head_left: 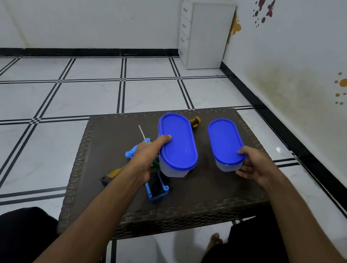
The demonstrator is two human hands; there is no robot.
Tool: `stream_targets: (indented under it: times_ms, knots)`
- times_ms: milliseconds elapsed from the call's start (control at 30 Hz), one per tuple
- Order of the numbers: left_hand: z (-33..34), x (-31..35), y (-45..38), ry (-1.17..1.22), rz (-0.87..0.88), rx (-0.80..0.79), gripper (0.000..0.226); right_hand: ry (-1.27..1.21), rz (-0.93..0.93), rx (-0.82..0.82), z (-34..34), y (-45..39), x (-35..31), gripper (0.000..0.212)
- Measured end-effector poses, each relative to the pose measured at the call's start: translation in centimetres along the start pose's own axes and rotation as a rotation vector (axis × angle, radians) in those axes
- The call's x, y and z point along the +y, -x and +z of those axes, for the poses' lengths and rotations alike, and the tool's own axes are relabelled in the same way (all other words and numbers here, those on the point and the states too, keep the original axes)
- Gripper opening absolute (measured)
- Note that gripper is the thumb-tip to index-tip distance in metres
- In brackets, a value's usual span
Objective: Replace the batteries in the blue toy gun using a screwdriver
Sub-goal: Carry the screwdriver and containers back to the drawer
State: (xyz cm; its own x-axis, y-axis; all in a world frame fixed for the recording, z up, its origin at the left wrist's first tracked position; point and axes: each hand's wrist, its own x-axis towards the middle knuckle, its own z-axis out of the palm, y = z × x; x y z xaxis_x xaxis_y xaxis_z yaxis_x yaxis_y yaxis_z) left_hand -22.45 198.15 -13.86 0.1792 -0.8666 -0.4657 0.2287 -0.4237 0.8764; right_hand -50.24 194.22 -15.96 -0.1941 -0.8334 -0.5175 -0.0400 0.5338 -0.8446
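Observation:
Two oval clear containers with blue lids stand on the brown woven table. My left hand grips the near end of the left container, thumb on its lid. My right hand grips the near end of the right container. The blue toy gun lies under my left forearm, its grip pointing toward me and its battery bay showing dark; its front part shows left of my hand. A screwdriver's thin shaft sticks out past my left hand. A yellow-black handle lies behind the left container.
A yellow and black object lies at the table's left side, partly under my left forearm. The table stands on white tiled floor with black lines. A white drawer cabinet is in the far corner. My knees are below the table's near edge.

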Motion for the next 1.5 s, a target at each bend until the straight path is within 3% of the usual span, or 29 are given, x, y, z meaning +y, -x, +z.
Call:
stream_targets:
  times_ms: [200,367,533,633,667,800,967,1100,1267,1500]
  knots:
    - [1.1,-0.8,0.8,-0.012,-0.016,-0.047,0.025,0.121,0.031,-0.181,-1.1,2.4,1.3,0.023]
    - [1.3,-1.2,1.5,-0.029,-0.022,-0.057,0.029,0.340,-0.017,-0.088,0.8,1.4,1.0,0.067]
    - [0.3,-0.9,2.2,-0.023,-0.010,-0.035,0.025,0.253,-0.122,-0.106,1.7,1.7,-0.2,0.054]
    - [-0.1,-0.1,2.6,0.008,0.016,-0.004,0.027,0.071,-0.119,-0.193,1.7,2.2,-0.6,0.078]
    - [-0.4,0.3,2.6,0.015,0.022,0.001,0.032,0.023,-0.130,-0.223,1.7,2.3,-0.5,0.072]
    - [-1.3,1.6,1.1,0.016,0.037,0.010,0.032,-0.209,-0.113,-0.336,2.2,2.5,-1.3,0.008]
    - [-2.4,4.0,-3.6,0.023,0.031,0.005,0.040,-0.336,-0.119,-0.477,4.4,0.6,-4.5,0.034]
    - [-2.8,7.1,-9.3,0.016,0.000,-0.035,0.036,-0.263,-0.131,-0.453,7.8,-4.5,-6.9,0.049]
    - [-3.3,11.6,-14.6,0.016,0.001,-0.029,0.036,-0.245,-0.158,-0.332,11.2,-8.8,-11.7,0.045]
    - [-5.6,19.1,-11.4,0.035,-0.088,-0.039,0.032,-0.281,0.043,-0.139,12.5,-3.9,-17.7,0.051]
